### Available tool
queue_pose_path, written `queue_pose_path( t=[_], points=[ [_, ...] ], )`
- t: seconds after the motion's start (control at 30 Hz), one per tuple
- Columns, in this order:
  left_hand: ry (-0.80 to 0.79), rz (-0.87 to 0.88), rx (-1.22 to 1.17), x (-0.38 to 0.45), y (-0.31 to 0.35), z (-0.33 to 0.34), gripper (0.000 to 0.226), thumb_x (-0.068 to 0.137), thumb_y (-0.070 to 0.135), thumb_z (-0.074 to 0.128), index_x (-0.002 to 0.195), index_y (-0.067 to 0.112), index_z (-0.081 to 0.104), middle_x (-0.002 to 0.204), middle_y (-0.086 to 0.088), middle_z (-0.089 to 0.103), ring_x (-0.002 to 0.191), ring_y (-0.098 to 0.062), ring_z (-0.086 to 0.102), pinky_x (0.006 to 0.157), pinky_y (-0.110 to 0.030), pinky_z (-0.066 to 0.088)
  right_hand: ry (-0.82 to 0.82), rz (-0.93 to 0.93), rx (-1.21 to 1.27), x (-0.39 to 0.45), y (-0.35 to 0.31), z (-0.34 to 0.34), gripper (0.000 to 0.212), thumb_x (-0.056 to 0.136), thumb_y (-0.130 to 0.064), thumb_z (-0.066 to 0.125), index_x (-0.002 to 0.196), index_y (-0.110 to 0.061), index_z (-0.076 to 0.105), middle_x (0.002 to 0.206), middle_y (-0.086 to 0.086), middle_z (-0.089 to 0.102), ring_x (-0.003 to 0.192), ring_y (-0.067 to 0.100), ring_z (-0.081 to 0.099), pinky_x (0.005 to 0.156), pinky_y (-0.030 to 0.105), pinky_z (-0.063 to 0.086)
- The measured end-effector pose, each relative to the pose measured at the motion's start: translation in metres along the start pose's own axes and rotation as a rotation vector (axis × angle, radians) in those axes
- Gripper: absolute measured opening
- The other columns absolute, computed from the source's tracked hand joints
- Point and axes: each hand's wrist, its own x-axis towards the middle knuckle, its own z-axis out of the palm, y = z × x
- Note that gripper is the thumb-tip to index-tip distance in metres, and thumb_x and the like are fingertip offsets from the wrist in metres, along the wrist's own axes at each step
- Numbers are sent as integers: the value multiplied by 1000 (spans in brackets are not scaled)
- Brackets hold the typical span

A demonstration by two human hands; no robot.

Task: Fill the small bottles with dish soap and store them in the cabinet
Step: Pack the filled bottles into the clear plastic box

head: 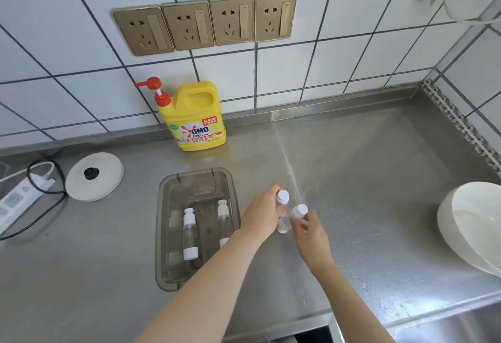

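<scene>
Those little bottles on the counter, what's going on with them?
A person is standing at a steel counter with a small clear bottle in each hand. The left hand holds one white-capped bottle, the right hand holds another, both just right of a clear plastic bin. Two more small bottles lie in the bin. The yellow dish soap jug with its red pump stands untouched by the tiled wall.
</scene>
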Motion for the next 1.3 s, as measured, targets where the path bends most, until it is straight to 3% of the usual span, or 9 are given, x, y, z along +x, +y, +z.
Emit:
queue_pose_path(
  t=[0.1, 0.2, 0.33, 0.47, 0.57, 0.8, 1.03, 1.17, 1.3],
  points=[
    [95, -47, -193, -1, 4, -4, 14, 92, 26, 55, 103, 17, 51, 101, 0, 63, 95, -19, 57, 83, -37, 47, 7, 127, 248, 3, -6, -10, 30, 95, -37, 47, 108, -11, 53, 101, 1, 59, 99, 20, 57, 88, 37, 46],
    [164, -91, -403, -5, 13, -20, 18, 92, 28, 59, 106, 21, 51, 108, 3, 62, 103, -14, 58, 88, -32, 47, -1, 171, 496, 5, -22, -21, 30, 95, -32, 43, 100, -4, 54, 97, 10, 63, 95, 25, 63, 87, 43, 51],
    [260, -125, -714, -24, 18, -53, 21, 92, 33, 58, 109, 22, 54, 111, -1, 62, 100, -16, 63, 89, -36, 51, -48, 297, 790, 5, -52, -31, 29, 102, -36, 36, 112, -12, 50, 100, 11, 63, 92, 31, 67, 83, 49, 51],
    [353, -330, -1091, -50, 6, -87, 14, 96, 28, 54, 109, 22, 55, 105, -6, 62, 95, -21, 66, 79, -41, 57, -155, 258, 752, -1, -75, -28, 22, 101, -27, 42, 116, -12, 47, 98, 8, 61, 85, 27, 66, 74, 43, 51],
    [382, -484, -1164, -71, -16, -104, 17, 98, 24, 50, 112, 14, 52, 103, -9, 60, 92, -25, 66, 72, -39, 57, -240, 230, 677, -8, -86, -18, 19, 97, -15, 48, 115, -11, 48, 100, 8, 60, 82, 25, 66, 71, 39, 50],
    [294, -693, -929, -100, -76, -109, 31, 87, 8, 60, 116, 16, 53, 107, -8, 61, 89, -22, 66, 79, -45, 57, -310, 217, 557, -26, -97, 10, 17, 92, -15, 52, 109, -15, 51, 98, 6, 60, 82, 24, 66, 71, 35, 48],
    [183, -528, -120, -70, -85, -90, 37, 87, 11, 60, 120, 11, 44, 107, -11, 55, 98, -31, 58, 74, -38, 49, -318, 195, 444, -44, -107, 20, 26, 91, -10, 56, 116, -11, 50, 102, 9, 59, 82, 24, 63, 65, 31, 50],
    [95, -513, 49, -59, -85, -74, 48, 88, 15, 61, 130, 10, 39, 121, -12, 56, 109, -31, 57, 82, -41, 50, -318, 184, 404, -52, -105, 17, 26, 90, -10, 56, 115, -14, 49, 111, 14, 60, 82, 23, 64, 69, 32, 51],
    [44, -522, 61, -51, -85, -58, 42, 90, 12, 58, 128, 7, 40, 123, -13, 56, 113, -31, 56, 91, -41, 48, -309, 172, 409, -57, -103, 13, 18, 90, -9, 56, 105, -18, 52, 103, 11, 60, 80, 22, 63, 66, 28, 51]
  ],
)
